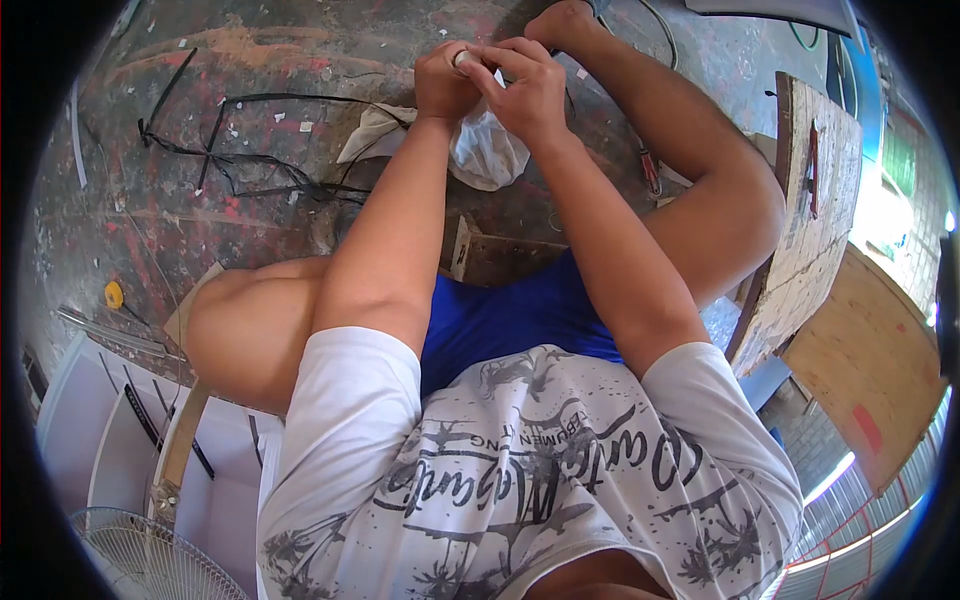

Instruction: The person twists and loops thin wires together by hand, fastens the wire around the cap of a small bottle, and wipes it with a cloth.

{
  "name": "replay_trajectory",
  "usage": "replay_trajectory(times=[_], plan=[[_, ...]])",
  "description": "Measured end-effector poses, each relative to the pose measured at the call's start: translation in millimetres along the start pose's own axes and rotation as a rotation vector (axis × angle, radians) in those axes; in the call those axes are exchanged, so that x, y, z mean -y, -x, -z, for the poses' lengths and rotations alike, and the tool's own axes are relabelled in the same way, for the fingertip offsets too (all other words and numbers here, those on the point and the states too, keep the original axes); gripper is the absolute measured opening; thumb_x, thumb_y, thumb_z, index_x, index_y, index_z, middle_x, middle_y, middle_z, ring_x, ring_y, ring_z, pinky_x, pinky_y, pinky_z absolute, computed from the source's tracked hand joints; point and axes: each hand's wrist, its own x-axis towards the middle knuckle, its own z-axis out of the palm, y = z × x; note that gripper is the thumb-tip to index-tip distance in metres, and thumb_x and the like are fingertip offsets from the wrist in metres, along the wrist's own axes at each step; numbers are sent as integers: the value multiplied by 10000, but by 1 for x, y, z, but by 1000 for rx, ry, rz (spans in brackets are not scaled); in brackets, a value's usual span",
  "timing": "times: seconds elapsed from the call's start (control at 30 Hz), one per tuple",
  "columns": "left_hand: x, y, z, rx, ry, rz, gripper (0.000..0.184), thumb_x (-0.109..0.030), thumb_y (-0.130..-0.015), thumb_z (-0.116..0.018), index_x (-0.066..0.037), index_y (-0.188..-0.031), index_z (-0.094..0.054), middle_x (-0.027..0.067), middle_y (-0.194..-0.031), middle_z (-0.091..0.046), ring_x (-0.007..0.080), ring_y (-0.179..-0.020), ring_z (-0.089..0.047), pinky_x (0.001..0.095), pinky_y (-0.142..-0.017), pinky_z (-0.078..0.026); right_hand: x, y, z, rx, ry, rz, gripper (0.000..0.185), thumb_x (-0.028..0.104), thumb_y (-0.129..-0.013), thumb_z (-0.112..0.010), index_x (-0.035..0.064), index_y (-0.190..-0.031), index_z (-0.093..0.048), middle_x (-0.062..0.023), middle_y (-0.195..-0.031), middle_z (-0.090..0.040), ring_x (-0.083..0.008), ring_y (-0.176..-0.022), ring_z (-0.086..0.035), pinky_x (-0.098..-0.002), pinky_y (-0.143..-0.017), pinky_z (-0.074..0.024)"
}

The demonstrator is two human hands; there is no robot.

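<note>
Both hands meet at the top centre, above a white plastic bag (488, 152) on the floor. My left hand (447, 82) is closed around a small whitish round object (464, 59), whose end shows between the hands. The thumb and fingers of my right hand (530, 88) are bent against that same object from the other side. What the object is cannot be made out. A pale cloth or sheet (374, 133) lies beside the bag, left of my left wrist.
Black straps (270, 172) lie tangled on the stained floor at left. A yellow tape roll (114, 294) is farther left. Red-handled pliers (651, 172) lie near the right leg. A wooden board (830, 190) stands at right, a fan (150, 555) at lower left.
</note>
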Motion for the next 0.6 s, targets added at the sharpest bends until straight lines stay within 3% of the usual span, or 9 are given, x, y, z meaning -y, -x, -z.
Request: replay_trajectory(times=[0.27,0.37,0.47,0.6], plan=[[-5,-3,4,23,45,48,168,-203,-750,-793,-84,-762,-675,103,-747,-698,337,-692,-703,416,-612,-571,2,-4,3,104,26,-69,375,325,-747,-885,122,-1052,-806,-172,-1030,-728,-362,-970,-689,-433,-847,-570],[-2,-1,3,20,53,48,166,-199,-748,-790,-84,-766,-672,105,-748,-696,339,-692,-703,417,-611,-571,8,-8,9,115,104,-33,376,314,-727,-887,124,-1043,-809,-145,-972,-720,-351,-944,-678,-439,-831,-564],[2,1,1,34,39,50,163,-197,-747,-787,-82,-766,-672,105,-754,-698,336,-697,-704,415,-616,-572,4,-11,11,85,142,70,378,367,-768,-878,120,-1046,-812,-82,-819,-625,-280,-802,-610,-414,-728,-514],[-3,1,1,56,27,102,169,-196,-737,-798,-81,-793,-688,100,-767,-705,328,-703,-706,412,-628,-575,7,-12,17,76,266,78,381,388,-738,-883,151,-1031,-824,-59,-809,-612,-267,-823,-591,-410,-761,-490]])
